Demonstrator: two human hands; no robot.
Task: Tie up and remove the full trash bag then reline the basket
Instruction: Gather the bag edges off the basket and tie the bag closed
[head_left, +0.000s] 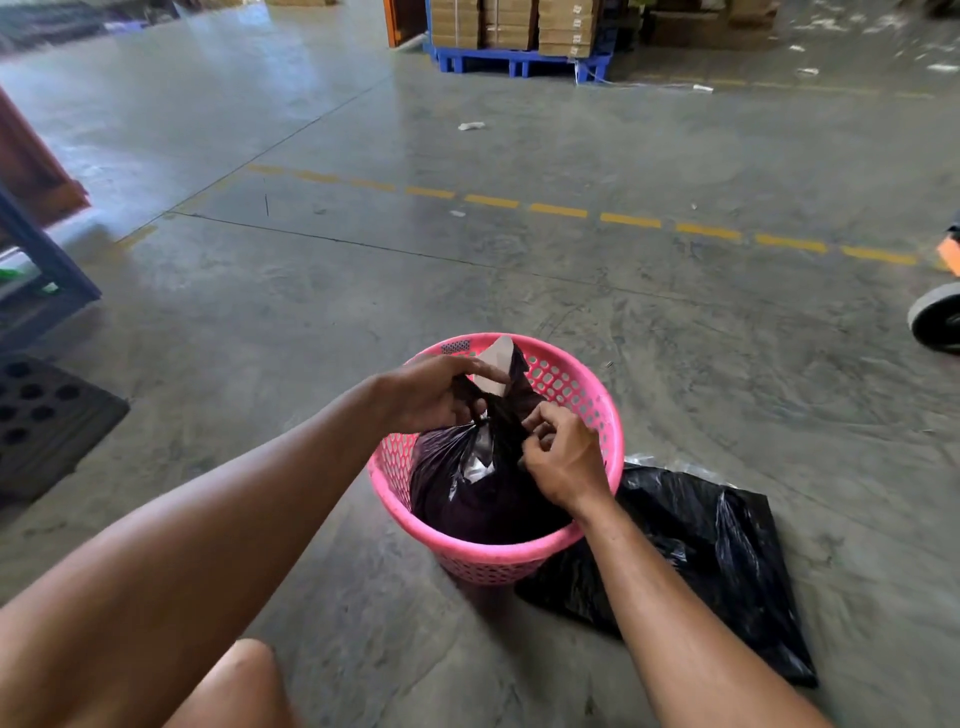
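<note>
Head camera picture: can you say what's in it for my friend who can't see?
Two hands, left hand and right hand, grip the gathered neck of a full black trash bag sitting in a pink basket on a concrete floor. A spare black bag lies flat beside the basket.

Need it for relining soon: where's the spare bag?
In the head view, the spare bag lies flat on the floor, right of the basket, under the right forearm.

A grey concrete floor carries everything, crossed by a dashed yellow line. A pink basket stands on it, a flat black bag touching its right side. A blue pallet of cardboard boxes stands far off.
</note>
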